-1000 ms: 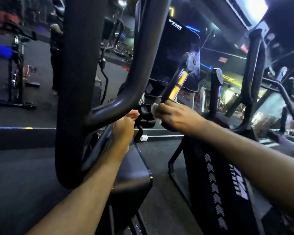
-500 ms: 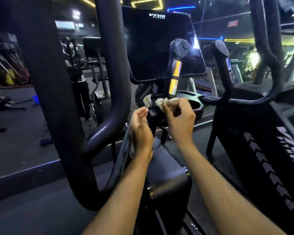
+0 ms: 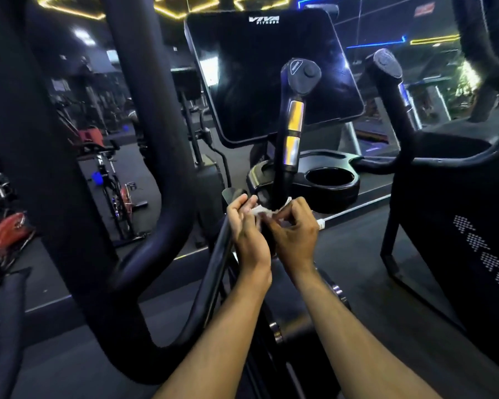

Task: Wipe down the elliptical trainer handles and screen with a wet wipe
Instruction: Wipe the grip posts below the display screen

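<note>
The dark elliptical screen [image 3: 271,76] stands ahead at centre top. An upright black handle [image 3: 293,122] with two shiny metal bands rises in front of it, and a second upright handle [image 3: 392,90] stands to its right. A thick black curved moving handle [image 3: 156,168] fills the left. Both hands meet at the foot of the banded handle. My left hand [image 3: 247,231] and my right hand [image 3: 294,231] both pinch a small crumpled white wet wipe [image 3: 264,210] between them.
A black console tray with a round cup holder [image 3: 329,180] sits just behind my hands. A black machine panel [image 3: 458,226] stands at the right. Exercise bikes [image 3: 110,174] and other gym equipment stand on the dark floor at the left.
The view has swung to face the screen. My right hand came off the handle base with the wipe, and my left hand moved in and took hold of it too.
</note>
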